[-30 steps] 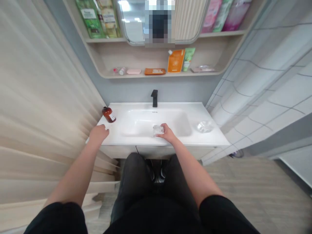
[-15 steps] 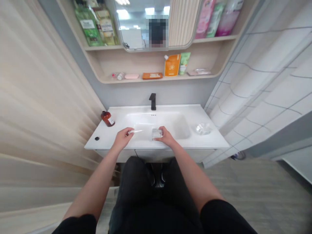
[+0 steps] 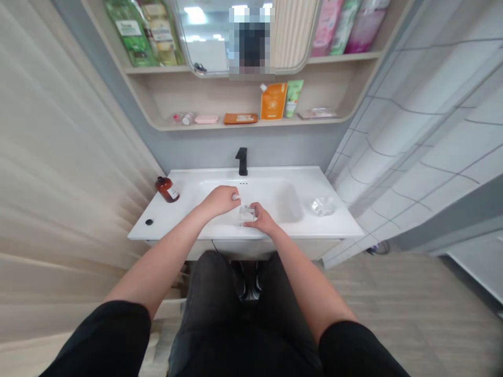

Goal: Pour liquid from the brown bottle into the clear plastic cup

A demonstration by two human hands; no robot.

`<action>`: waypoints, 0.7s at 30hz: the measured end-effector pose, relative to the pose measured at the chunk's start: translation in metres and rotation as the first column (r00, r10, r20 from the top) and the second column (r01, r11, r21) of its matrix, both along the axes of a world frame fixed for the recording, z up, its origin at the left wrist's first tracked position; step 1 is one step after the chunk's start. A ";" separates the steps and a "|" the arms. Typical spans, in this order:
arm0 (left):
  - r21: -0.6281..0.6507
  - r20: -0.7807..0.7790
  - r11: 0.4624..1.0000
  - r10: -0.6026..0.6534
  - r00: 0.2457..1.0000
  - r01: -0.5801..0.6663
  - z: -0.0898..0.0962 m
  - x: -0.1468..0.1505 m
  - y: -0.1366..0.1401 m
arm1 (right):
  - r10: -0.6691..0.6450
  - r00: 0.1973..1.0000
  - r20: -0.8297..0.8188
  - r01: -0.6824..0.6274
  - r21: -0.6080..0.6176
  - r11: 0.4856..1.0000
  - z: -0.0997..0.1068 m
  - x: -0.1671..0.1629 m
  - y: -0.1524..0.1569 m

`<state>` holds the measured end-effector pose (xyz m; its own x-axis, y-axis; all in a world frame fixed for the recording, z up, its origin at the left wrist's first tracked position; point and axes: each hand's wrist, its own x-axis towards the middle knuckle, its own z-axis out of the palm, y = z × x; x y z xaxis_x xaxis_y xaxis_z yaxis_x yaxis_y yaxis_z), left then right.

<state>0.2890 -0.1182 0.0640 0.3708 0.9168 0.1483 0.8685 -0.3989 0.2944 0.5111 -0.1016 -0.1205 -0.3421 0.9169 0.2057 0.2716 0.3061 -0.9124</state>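
My right hand point(image 3: 262, 219) has its fingers closed round a small clear container point(image 3: 245, 213) over the front of the white basin point(image 3: 271, 196). Just above and to the left of it, my left hand point(image 3: 223, 200) is closed on a slim whitish stick-like tool point(image 3: 236, 197). The butt of that tool shows by the thumb. Its lower end seems to point down at the container's mouth, but I cannot tell whether it is inside. Behind both hands stands a black faucet point(image 3: 242, 161).
An amber bottle point(image 3: 167, 189) and a black round cap point(image 3: 149, 222) are on the counter's left. Crumpled clear plastic point(image 3: 323, 206) lies on the right. The shelf point(image 3: 176, 125) above holds an orange pouch point(image 3: 274, 101), a green tube point(image 3: 293, 98) and several small items.
My left hand has moved right and up, turning the slim tool from nearly level to pointing down beside the container. My right hand still holds the container in nearly the same place.
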 end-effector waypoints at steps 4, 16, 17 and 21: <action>0.003 -0.087 1.000 -0.024 0.996 0.024 0.012 0.011 0.003 | -0.005 1.000 0.017 0.006 -0.007 1.000 0.003 0.000 -0.002; -0.134 -0.262 0.989 -0.089 0.961 0.055 -0.005 0.035 0.010 | 0.013 1.000 -0.012 -0.013 0.000 1.000 -0.003 0.000 0.002; -0.136 -0.281 0.989 -0.096 0.955 0.060 -0.008 0.038 0.011 | 0.016 1.000 -0.013 -0.016 0.003 1.000 -0.004 0.000 0.003; -0.161 -0.342 0.986 -0.088 0.936 0.034 -0.020 0.042 0.016 | 0.026 1.000 -0.013 -0.026 -0.002 1.000 -0.008 0.000 0.005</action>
